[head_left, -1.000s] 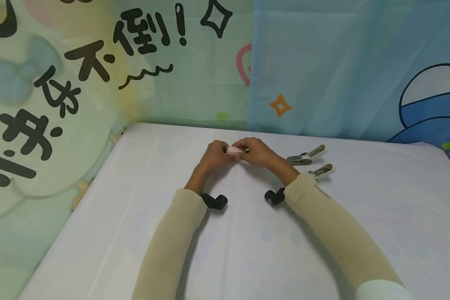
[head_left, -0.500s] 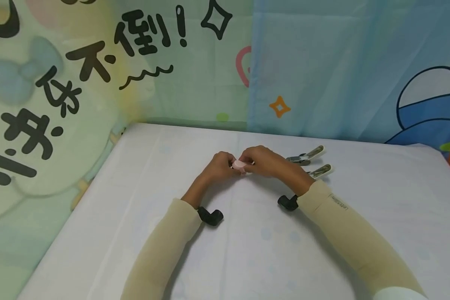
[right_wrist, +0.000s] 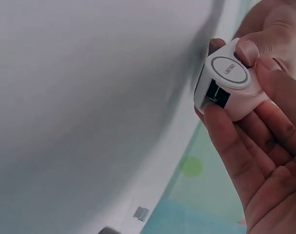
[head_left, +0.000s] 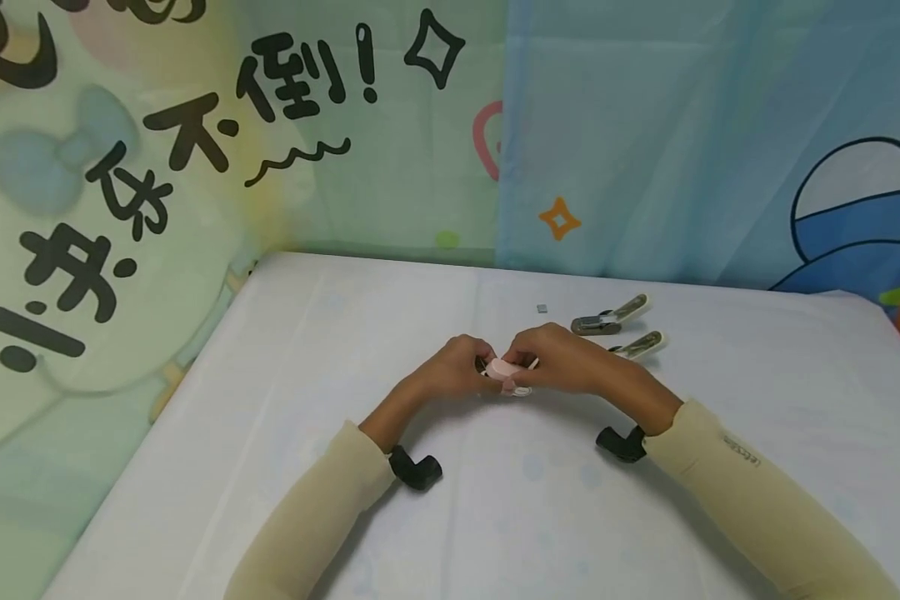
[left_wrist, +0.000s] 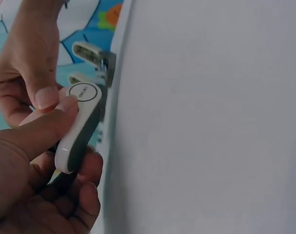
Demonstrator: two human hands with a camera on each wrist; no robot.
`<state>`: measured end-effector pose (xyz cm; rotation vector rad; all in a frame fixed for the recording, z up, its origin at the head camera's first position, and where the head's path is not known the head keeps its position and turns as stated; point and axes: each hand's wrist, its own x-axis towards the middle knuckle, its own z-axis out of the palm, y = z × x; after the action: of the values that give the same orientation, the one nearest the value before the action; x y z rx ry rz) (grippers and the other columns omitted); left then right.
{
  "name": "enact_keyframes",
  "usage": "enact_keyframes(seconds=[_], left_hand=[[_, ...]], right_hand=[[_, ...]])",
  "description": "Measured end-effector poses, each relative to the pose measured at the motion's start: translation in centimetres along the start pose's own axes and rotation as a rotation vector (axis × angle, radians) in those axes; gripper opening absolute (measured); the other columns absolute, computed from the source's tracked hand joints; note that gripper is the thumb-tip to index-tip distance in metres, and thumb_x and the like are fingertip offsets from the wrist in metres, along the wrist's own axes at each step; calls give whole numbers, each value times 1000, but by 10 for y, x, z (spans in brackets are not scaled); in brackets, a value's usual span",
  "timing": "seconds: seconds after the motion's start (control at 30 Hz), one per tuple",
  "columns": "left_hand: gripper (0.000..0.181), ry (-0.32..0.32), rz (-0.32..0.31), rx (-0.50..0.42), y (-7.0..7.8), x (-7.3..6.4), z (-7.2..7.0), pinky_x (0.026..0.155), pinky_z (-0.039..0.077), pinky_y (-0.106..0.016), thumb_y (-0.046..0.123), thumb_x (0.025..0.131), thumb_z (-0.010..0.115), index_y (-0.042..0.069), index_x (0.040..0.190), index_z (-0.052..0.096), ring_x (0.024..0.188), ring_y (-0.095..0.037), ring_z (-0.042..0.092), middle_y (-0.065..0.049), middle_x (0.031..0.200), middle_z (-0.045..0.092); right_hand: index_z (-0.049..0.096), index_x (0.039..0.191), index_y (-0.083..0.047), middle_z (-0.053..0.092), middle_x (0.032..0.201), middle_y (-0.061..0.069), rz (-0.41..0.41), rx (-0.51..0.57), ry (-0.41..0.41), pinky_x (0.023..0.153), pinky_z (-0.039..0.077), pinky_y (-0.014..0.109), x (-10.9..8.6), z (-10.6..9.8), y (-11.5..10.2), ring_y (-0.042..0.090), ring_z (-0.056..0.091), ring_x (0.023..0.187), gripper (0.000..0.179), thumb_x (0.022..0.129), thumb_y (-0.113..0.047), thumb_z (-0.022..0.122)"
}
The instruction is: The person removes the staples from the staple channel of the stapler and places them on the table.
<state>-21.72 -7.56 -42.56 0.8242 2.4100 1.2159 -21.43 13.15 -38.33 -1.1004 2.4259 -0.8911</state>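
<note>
My left hand (head_left: pixel 461 367) and right hand (head_left: pixel 558 358) meet over the table and hold one small pink and white stapler (head_left: pixel 504 368) between them. Its round "deli" badge shows in both wrist views. In the left wrist view, my left thumb lies on the white body (left_wrist: pixel 83 122) beside the badge, with fingers curled beneath. The right wrist view shows a dark slot (right_wrist: pixel 218 93) with metal inside, and a right fingertip touches its edge. My right thumb rests on the pink part. Some of the stapler is hidden behind fingers.
Two grey-and-white staplers lie opened out on the white table (head_left: pixel 345 317) to the right: one farther back (head_left: pixel 609 317), one nearer (head_left: pixel 640 343) and partly behind my right forearm. A small grey piece (head_left: pixel 542 308), perhaps a staple strip, lies near the back edge.
Both hands have come nearer and shifted right, still holding the stapler. The small grey piece near the back edge now shows behind the right hand.
</note>
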Motion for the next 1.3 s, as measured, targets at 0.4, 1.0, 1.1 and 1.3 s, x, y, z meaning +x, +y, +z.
enact_keyframes(seconds=[0.4, 1.0, 1.1, 1.3], left_hand=[[20, -62, -62, 43, 15, -11, 10, 50, 30, -21, 17, 81, 81, 6, 77, 64, 55, -6, 37, 6, 58, 43], [21, -137, -115, 4, 12, -12, 12, 66, 42, -24, 12, 77, 83, 7, 88, 66, 74, -11, 51, 2, 80, 63], [21, -171, -123, -4, 14, -12, 10, 67, 42, -25, 8, 77, 82, 7, 92, 66, 74, -12, 52, 1, 82, 64], [20, -168, -124, -3, 14, -11, 8, 64, 41, -25, 7, 78, 82, 6, 93, 68, 72, -12, 50, 0, 82, 63]], right_hand=[[65, 120, -10, 63, 103, -2, -121, -88, 58, 75, 51, 29, -18, 20, -4, 10, 62, 86, 31, 91, -13, 71], [55, 110, -9, 59, 109, 4, -26, 153, -6, 88, 50, 38, -30, 11, 1, 21, 62, 101, 21, 92, -2, 63], [55, 101, -12, 61, 100, 0, 25, 110, 3, 85, 49, 40, -35, 2, 1, 18, 63, 99, 22, 86, -1, 67], [57, 84, -15, 58, 85, -5, 76, -8, -15, 74, 43, 36, -43, -10, 8, 16, 53, 84, 20, 78, 2, 67]])
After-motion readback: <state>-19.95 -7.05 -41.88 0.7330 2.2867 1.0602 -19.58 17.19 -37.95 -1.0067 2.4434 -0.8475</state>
